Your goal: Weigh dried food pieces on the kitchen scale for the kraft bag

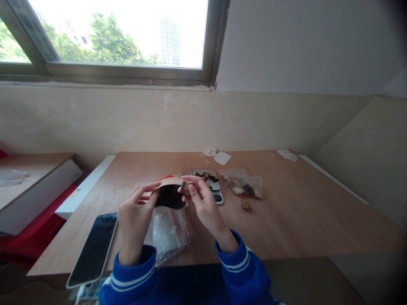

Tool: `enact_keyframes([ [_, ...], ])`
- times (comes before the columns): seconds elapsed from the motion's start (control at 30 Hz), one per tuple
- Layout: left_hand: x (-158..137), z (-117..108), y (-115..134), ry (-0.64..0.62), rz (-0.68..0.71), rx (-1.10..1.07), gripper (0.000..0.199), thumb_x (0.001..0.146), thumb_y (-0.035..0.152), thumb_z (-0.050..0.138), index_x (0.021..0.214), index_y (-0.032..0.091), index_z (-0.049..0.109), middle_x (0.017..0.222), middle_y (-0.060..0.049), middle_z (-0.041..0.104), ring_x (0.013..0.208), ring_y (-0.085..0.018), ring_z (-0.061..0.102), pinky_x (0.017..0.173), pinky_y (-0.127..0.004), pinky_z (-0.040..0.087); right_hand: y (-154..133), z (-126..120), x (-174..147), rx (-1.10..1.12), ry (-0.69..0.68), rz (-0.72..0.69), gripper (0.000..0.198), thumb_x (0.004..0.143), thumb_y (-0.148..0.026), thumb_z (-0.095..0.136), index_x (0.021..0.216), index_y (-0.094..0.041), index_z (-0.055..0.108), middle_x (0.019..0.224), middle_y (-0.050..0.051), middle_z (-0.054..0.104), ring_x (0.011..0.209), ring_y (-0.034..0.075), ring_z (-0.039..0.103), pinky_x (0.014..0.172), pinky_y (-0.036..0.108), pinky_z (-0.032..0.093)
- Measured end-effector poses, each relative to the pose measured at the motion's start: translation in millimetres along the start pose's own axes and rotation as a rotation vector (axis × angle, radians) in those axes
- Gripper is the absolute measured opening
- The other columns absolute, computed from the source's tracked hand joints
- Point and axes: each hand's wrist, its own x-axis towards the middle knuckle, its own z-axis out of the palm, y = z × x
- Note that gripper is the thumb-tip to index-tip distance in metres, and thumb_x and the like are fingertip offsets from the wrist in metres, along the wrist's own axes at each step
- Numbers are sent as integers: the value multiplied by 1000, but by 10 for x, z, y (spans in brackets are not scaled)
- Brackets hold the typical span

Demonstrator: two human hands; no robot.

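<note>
My left hand (136, 216) grips a brown paper pouch (168, 181) by its left side, and the dark mouth of the pouch gapes towards me. Pinched between the fingers of my right hand (206, 205) is a brown dried slice (185, 189), at the right edge of that mouth. Just behind my right hand sits a small white scale (221, 199) bearing several dark dried pieces (207, 175). To its right lies a clear zip bag (256, 183) with pale and dark pieces inside. One loose tan piece (246, 204) rests on the table in front of that bag.
Below my hands lies a stack of clear zip bags (163, 231) with red seals. A tablet (93, 250) overhangs the table's front left edge. Crumpled tissue (210, 152) and a white paper square (222, 158) lie by the wall, with more tissue (287, 155) further right.
</note>
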Motion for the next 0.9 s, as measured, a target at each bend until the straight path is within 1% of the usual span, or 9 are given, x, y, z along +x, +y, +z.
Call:
enact_keyframes([
  [0.17,13,-7,-10,2,-4,32,21,78,42,66,92,30,76,87,2,73,63,-13,65,60,-25,51,-14,-28,4,13,-25,4,32,93,-47,54,113,-21,57,103,6,70,87,15,68,79,29,58],
  [0.3,12,-21,-24,1,-7,46,21,78,44,66,92,31,76,86,2,74,62,-14,65,60,-25,51,14,-52,14,106,18,53,31,89,-44,61,109,-20,58,101,6,72,81,16,71,77,31,60],
  [0.4,11,-38,-30,-4,-5,36,22,78,45,66,91,30,77,86,2,75,63,-15,66,60,-25,51,23,-46,7,32,72,37,27,89,-41,62,105,-19,61,99,6,73,82,17,72,74,30,61],
  [0.47,15,-47,-29,-2,-17,35,23,77,45,66,91,30,77,85,1,75,63,-15,66,60,-25,50,8,-10,-12,-155,69,-62,19,92,-35,59,103,-20,64,100,5,73,90,18,71,79,31,60],
  [0.53,23,-54,-26,12,-56,53,22,76,44,67,91,31,77,78,2,75,62,-15,66,58,-25,49,-23,52,-31,-424,2,-223,18,96,-24,51,104,-21,67,110,6,72,104,18,67,92,33,56],
  [0.63,37,-64,-30,15,-113,51,24,74,44,69,92,31,77,70,2,73,60,-16,66,56,-24,48,-83,159,-32,-795,-202,-449,30,98,-12,42,116,-17,65,129,9,63,121,18,58,105,34,47],
  [0.7,44,-70,-40,-6,-112,20,24,74,43,69,92,30,77,72,2,74,61,-16,67,57,-23,49,-117,209,-7,-974,-343,-502,29,96,-9,45,117,-13,64,130,11,63,122,20,57,106,35,47],
  [0.77,45,-74,-52,-13,-93,-3,23,74,43,69,91,29,77,75,2,75,62,-15,68,56,-22,49,-133,228,25,-1127,-441,-449,27,93,-6,49,112,-13,67,125,11,66,118,21,60,103,35,49],
  [0.9,6,-51,-46,-47,-42,-40,25,74,44,69,90,27,77,78,0,76,58,-15,66,55,-22,50,-31,214,99,-1382,-512,-128,30,87,2,46,99,-11,71,104,14,73,94,25,70,86,37,57],
])
